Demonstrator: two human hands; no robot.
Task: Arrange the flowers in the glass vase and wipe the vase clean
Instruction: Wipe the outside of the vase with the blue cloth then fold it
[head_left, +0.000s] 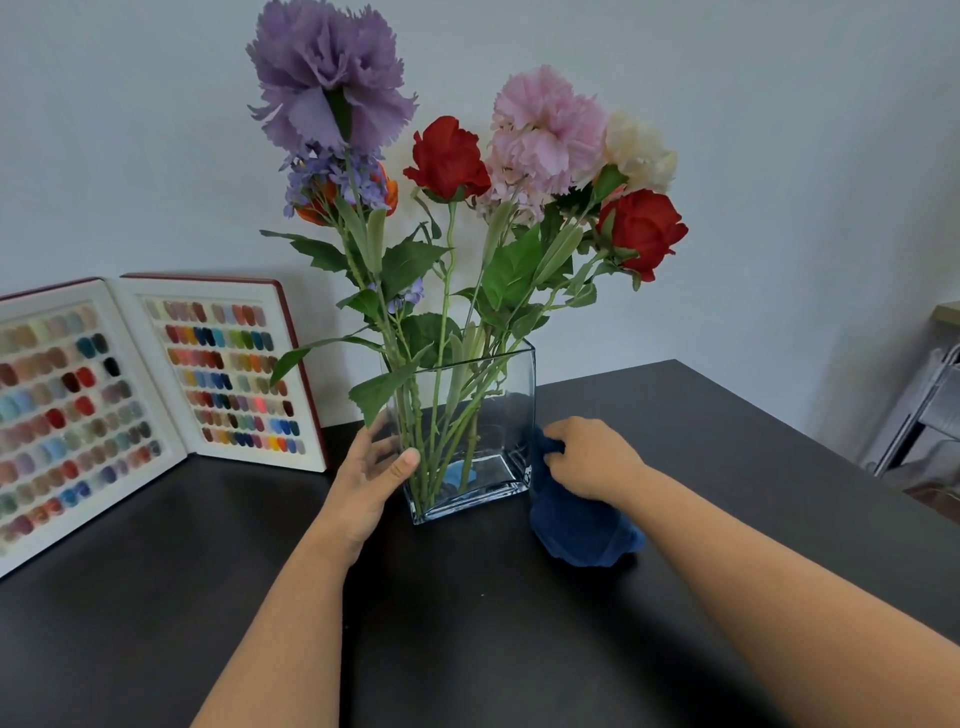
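Note:
A clear rectangular glass vase (498, 395) stands on the black table (467, 623) and holds several flowers (519, 156): purple, red, pink and cream blooms on green stems. My left hand (371, 473) grips the vase's left side, thumb across the front pane and fingers behind the corner. My right hand (592, 460) clutches a dark blue cloth (576, 525) against the vase's right side. The cloth hangs down onto the table.
An open nail-colour sample book (145, 395) leans against the wall at the left, close behind my left hand. A metal rack (924, 410) stands beyond the table's right edge. The white wall rises right behind the vase.

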